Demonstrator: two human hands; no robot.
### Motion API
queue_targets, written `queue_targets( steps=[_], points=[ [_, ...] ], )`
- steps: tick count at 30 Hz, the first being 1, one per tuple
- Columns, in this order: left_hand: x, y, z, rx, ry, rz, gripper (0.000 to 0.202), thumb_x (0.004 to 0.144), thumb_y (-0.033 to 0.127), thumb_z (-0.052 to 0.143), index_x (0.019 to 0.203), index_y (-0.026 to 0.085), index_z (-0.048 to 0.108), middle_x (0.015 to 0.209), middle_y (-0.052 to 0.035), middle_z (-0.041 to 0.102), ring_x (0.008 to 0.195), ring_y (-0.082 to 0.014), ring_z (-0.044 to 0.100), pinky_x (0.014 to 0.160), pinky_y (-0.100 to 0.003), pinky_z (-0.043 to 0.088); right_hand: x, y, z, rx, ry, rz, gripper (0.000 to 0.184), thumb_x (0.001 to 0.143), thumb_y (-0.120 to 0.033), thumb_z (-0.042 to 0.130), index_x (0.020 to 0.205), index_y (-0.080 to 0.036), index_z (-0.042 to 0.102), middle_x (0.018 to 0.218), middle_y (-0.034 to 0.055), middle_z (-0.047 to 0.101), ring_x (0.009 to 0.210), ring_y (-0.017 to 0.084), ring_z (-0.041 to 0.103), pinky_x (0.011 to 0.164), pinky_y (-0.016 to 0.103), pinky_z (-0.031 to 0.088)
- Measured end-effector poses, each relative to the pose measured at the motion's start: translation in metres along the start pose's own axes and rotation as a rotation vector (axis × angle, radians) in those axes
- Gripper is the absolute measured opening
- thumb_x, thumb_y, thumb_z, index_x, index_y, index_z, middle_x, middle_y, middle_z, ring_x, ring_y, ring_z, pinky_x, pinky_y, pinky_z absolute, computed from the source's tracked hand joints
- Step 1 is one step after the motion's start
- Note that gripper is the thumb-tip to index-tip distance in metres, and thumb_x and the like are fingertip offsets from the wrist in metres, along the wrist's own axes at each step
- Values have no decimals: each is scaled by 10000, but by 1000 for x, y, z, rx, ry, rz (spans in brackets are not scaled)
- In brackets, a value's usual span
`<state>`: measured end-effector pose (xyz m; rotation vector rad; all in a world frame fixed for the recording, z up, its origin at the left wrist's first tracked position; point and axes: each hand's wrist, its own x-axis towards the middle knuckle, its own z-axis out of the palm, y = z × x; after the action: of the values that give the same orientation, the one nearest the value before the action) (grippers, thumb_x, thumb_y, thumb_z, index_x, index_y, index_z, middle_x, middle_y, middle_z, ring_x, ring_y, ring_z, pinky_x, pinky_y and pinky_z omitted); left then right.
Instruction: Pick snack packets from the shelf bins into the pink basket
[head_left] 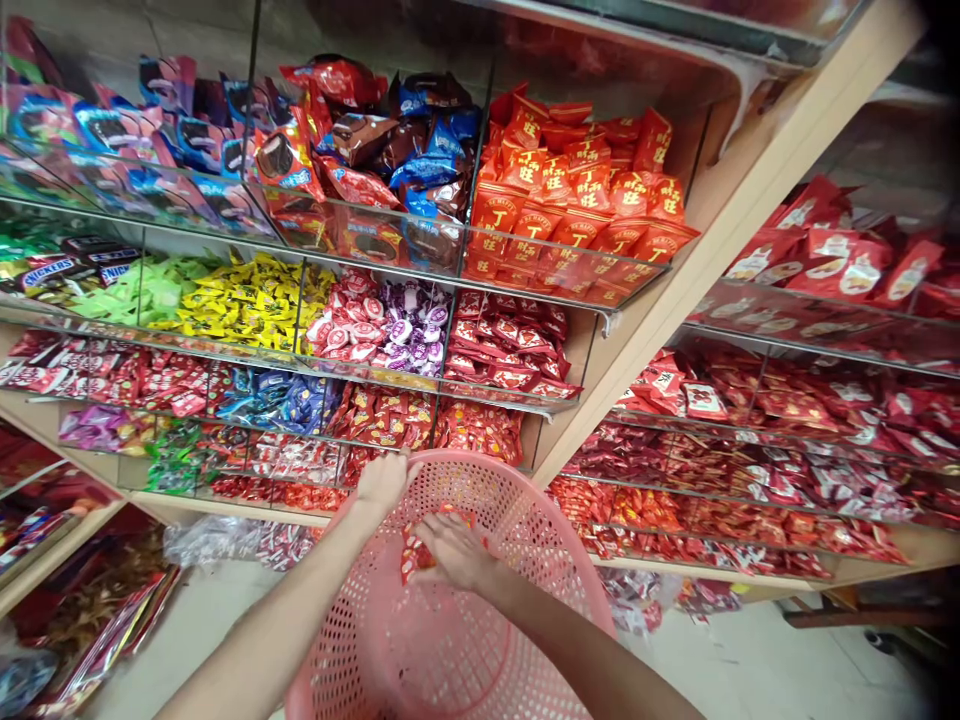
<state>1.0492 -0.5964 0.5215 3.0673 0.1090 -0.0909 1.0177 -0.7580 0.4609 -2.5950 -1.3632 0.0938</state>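
Note:
A pink perforated plastic basket (525, 560) is held in front of tiered candy shelves. My left hand (384, 482) grips the basket's far rim, fingers curled over it. My right hand (452, 549) reaches down inside the basket with its fingers closed round red-wrapped candies (411, 560). More of the same red wrappers show just past my fingers, near the basket's far wall.
Clear-fronted shelf bins hold wrapped sweets: red packets (577, 190) at top, yellow candies (247, 300), pink and purple ones (382, 325), small red ones (397, 415) right behind the basket. A wooden upright (675, 290) divides off more red packets (825, 420). Bagged stock (225, 540) lies on the floor.

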Motion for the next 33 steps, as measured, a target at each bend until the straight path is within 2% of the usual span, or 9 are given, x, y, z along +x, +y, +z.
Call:
queue_targets(
  steps=[3,7,10,12,15,19,24,29,33],
  points=[
    [0,-1,1,0,-1,-10,517,905,466,250,1160,132,550,949,-183,666,926,-268,633,781,-344,464,9,22,-25,73,229,178,280,885,-415,433,1036,-189,504,1025,72,574,978,202,514,857,333,387],
    [-1,-2,2,-3,3,-33,510,903,466,258,1185,140,532,934,-183,670,916,-272,637,776,-355,466,17,68,-61,65,510,603,202,898,-304,379,985,-170,503,1015,89,577,960,208,510,828,319,377],
    [-1,-3,1,-4,0,-39,517,901,470,263,1195,133,524,933,-187,669,916,-275,637,768,-356,468,19,97,-72,36,499,900,257,842,-349,470,1015,-160,492,1051,125,585,988,263,510,802,357,372],
    [-1,-3,1,1,-1,-38,511,901,463,266,1198,136,522,936,-186,669,918,-275,636,767,-354,469,23,107,-72,56,422,1000,337,807,-389,513,1048,-156,475,1018,142,609,994,289,518,787,376,369],
    [0,-4,2,7,9,-30,503,902,458,266,1200,141,518,937,-183,669,917,-273,637,771,-357,469,33,111,-67,111,375,1032,387,772,-381,551,1081,-169,453,1010,149,628,1036,296,510,783,379,365],
    [0,-6,4,5,28,-22,496,906,448,245,1183,136,514,918,-172,673,894,-273,641,745,-357,477,40,112,-62,160,413,1102,391,747,-319,563,1091,-179,440,1057,147,618,1042,292,515,780,380,366],
    [2,-6,8,25,58,-14,468,908,426,248,1146,125,516,917,-162,674,883,-276,640,710,-349,485,36,112,-62,182,485,1045,452,756,-291,532,1170,-186,383,1079,104,609,987,241,555,767,341,372],
    [3,-6,11,36,66,12,447,903,410,276,1136,107,509,868,-156,679,833,-300,651,663,-371,493,40,113,-64,191,364,1097,554,720,-302,600,1208,-169,373,990,140,636,991,272,564,759,354,375],
    [3,-6,11,5,95,17,417,908,373,272,1116,113,522,922,-165,667,849,-293,650,667,-370,493,43,114,-63,186,356,1100,541,721,-273,591,1205,-151,383,954,148,639,987,284,562,784,379,371]
  ],
)
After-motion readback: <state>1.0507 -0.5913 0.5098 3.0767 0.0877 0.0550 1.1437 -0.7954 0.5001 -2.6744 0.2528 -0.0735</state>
